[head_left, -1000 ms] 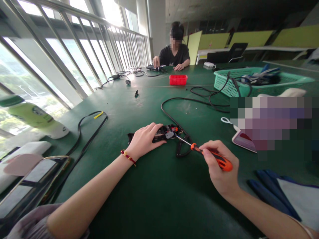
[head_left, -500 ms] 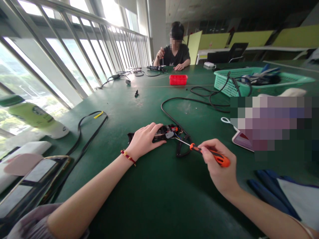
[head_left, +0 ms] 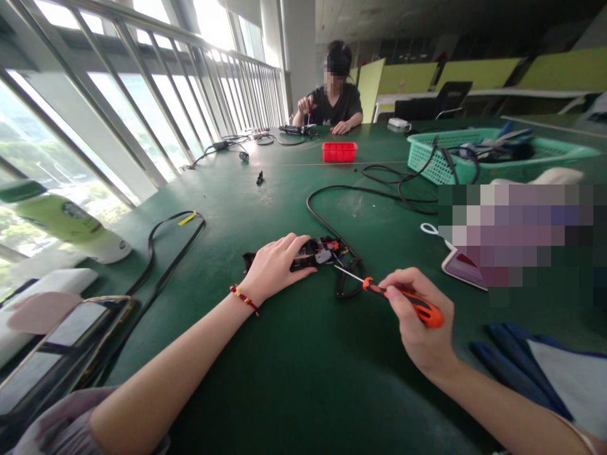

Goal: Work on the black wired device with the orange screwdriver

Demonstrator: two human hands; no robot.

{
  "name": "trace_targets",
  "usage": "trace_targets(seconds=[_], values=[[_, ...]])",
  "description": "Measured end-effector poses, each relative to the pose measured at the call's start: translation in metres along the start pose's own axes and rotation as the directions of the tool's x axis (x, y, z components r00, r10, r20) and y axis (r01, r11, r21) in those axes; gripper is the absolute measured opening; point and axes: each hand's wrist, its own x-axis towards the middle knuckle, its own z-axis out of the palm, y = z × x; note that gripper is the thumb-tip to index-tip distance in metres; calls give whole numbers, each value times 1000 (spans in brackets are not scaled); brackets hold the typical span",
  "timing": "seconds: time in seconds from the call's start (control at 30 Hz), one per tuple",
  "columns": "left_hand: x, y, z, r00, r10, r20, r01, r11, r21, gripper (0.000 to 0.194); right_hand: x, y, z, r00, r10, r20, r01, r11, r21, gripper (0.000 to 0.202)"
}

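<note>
An opened black electric device point(head_left: 308, 253) lies on the green table with its wires and a small grey part exposed at the right end. My left hand point(head_left: 279, 259) is wrapped over its middle and hides much of the casing. In my right hand point(head_left: 422, 309) is an orange and black screwdriver point(head_left: 403, 300), its thin shaft pointing left. The tip is close to the wires at the device's right end; whether it touches anything I cannot tell. A black curved piece point(head_left: 342, 284) lies just under the shaft, next to the cable point(head_left: 327, 221).
A green basket point(head_left: 427, 158) of tools stands at the back right, behind a blurred-out item. Blue and white gloves point(head_left: 526, 360) lie right. A red bin point(head_left: 339, 152) sits farther off, before a co-worker point(head_left: 332, 101). Left are a bottle point(head_left: 71, 224), a strap point(head_left: 175, 265) and a phone point(head_left: 66, 341).
My right hand has drawn the screwdriver slightly right and down, away from the device. My left hand has stayed in place. The co-worker's raised hand has dropped a little.
</note>
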Motion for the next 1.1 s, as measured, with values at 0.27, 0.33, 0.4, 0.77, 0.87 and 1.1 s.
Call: trace_targets(seconds=[0.27,0.33,0.4,0.77,0.87,1.1], values=[[0,-1,1,1000,-1,0,1,1000,0,51,0,1,0,1000,12,-20,-11,999,32,8],[-1,-1,1,1000,0,-3,0,1000,-1,51,-1,1,0,1000,23,-5,-22,999,39,8],[-1,-1,1,1000,-1,-3,1,1000,-1,51,-1,1,1,999,47,24,-48,998,49,8],[0,-1,0,1000,-12,5,12,1000,-7,51,5,5,8,989,102,-108,-78,976,203,43],[0,-1,1,1000,-10,2,10,1000,-8,51,3,2,6,978,209,2,-205,961,184,19],[0,0,0,1000,-12,-1,12,1000,-6,52,3,4,7,985,114,-131,-83,972,220,47]])
